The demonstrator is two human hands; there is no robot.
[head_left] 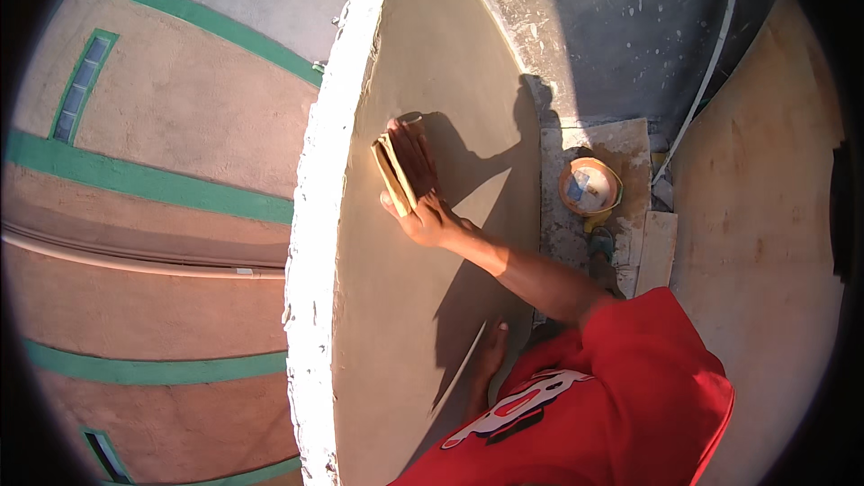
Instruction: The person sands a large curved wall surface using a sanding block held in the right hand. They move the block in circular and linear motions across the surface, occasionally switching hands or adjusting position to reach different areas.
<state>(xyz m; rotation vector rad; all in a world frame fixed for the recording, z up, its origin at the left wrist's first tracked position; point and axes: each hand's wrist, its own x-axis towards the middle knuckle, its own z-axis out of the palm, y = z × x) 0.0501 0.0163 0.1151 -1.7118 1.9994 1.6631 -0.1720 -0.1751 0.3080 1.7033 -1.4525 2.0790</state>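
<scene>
Currently grasping tan block (387, 177) against wall (391, 324) in right hand (425, 193), lengthwise eleven-to-five; cannot tell grip of left hand (492, 351), farther, at five o'clock.

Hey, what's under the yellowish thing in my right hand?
Around the yellowish thing, a smooth brownish-grey surface shows. The patch directly beneath is covered by it and your right hand, so I can't tell how that looks.

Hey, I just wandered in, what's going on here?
A person in a red shirt holds a yellowish flat tool in the right hand at a smooth grey-brown surface. The left hand is lower down, near the same surface; whether it holds anything is hard to tell. An orange bucket stands off to the right.
</scene>
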